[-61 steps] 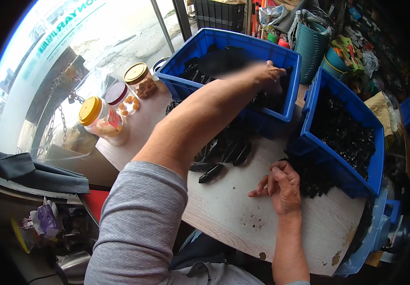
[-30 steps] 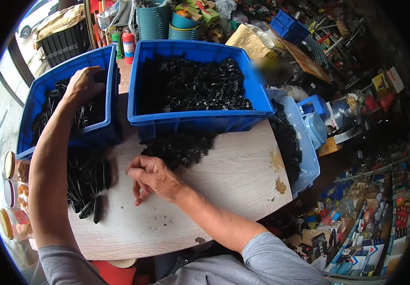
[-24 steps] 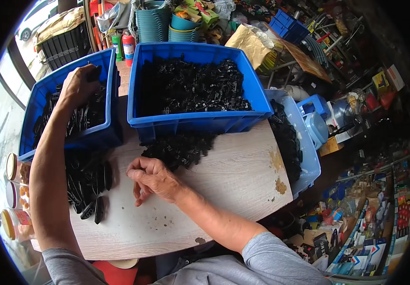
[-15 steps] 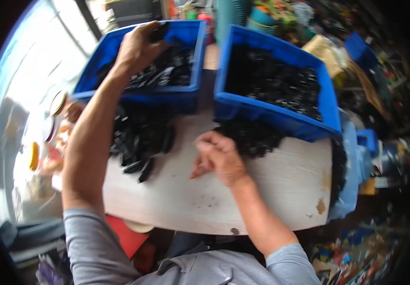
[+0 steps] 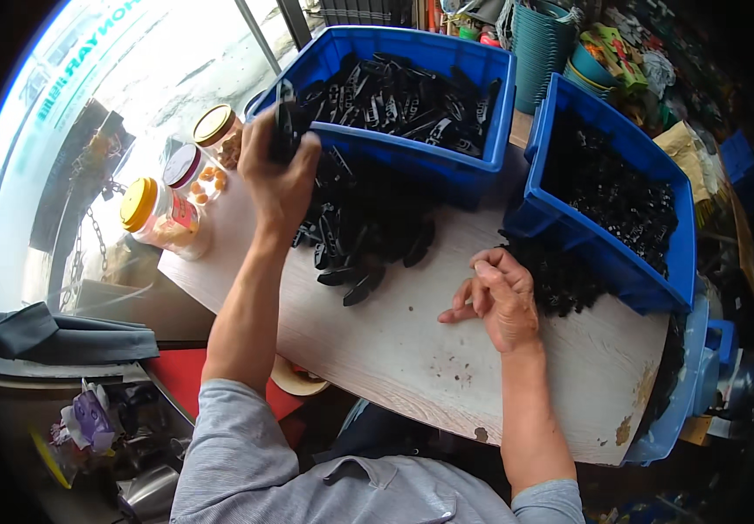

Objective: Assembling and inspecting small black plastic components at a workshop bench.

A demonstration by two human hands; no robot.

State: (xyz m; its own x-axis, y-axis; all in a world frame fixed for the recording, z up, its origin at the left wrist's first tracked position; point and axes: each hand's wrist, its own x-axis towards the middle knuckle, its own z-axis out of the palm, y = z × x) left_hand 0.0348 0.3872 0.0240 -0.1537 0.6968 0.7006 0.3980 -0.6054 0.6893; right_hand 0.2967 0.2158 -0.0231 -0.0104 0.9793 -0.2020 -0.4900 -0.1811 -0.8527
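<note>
My left hand is raised at the near left corner of the left blue box, its fingers closed around a black oblong plastic part. Similar slotted black parts fill that box, and a loose pile of them lies on the table just in front. Over the table, beside a heap of small black pieces, is my right hand. Its thumb and forefinger are pinched together and the other fingers curl loosely; whatever may be between the fingertips is too small to make out.
A second blue box of small black pieces stands at the right. Three lidded jars line the table's left edge by the window. Stacked teal baskets rise behind the boxes. A light blue plastic bag hangs at the right edge.
The view has swung left, bringing the jars fully in. My left hand has come from above the left box to its near left corner, still holding a black part. My right hand stays pinched.
</note>
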